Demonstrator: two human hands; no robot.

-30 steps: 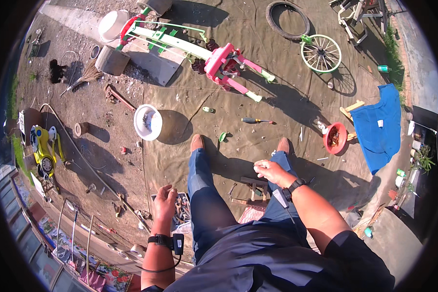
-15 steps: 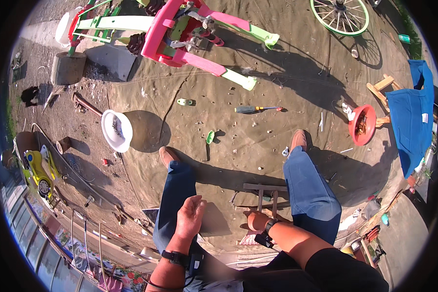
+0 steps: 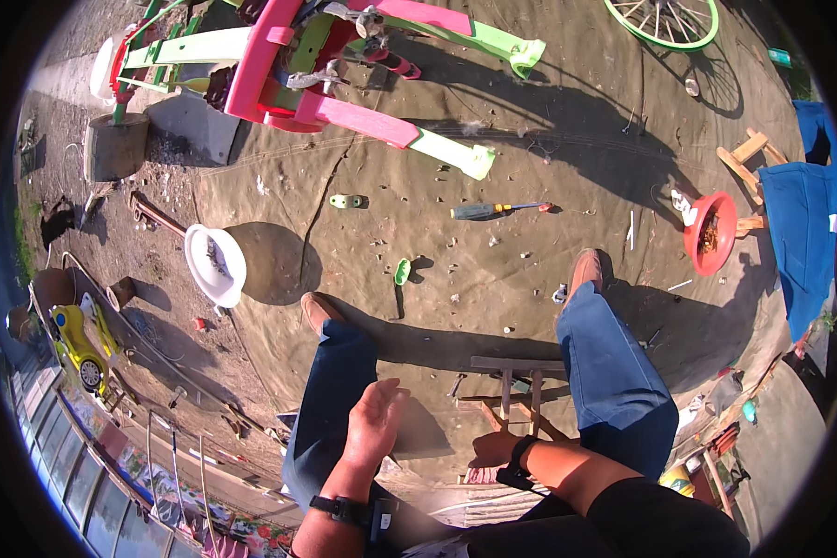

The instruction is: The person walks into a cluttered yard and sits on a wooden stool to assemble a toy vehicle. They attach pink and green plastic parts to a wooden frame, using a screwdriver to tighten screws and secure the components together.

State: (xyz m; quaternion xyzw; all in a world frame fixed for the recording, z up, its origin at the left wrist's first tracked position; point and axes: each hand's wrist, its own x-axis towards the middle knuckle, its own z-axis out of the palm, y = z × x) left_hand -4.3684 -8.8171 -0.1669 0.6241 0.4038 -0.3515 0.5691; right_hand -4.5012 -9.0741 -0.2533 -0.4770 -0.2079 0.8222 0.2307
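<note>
My left hand [image 3: 375, 423] is in the air in front of my left thigh. Its fingers are loosely bent and slightly apart, with nothing seen in them. Lower right of it, my right hand [image 3: 491, 450] hangs back side up beside a small wooden stool [image 3: 518, 364]. Those fingers curl under, so anything inside them is hidden. Out on the ground cloth, beyond both hands, lie a screwdriver [image 3: 479, 212] with a grey and yellow handle, a small green cup-shaped piece [image 3: 402, 272] and a light green fitting [image 3: 346, 201].
A pink and green painted frame [image 3: 349, 116] stands at the far left, near a white basin [image 3: 216, 267]. Rightward are a red bowl [image 3: 713, 234] with brown bits and blue cloth [image 3: 795, 219] over a wooden stand. A spoked wheel [image 3: 665, 19] and a yellow toy car [image 3: 79, 344] lie farther out.
The view has shifted a little, showing more of the stool. My left hand has moved slightly right; my right hand sits a bit lower, below the stool. The objects on the ground have stayed put.
</note>
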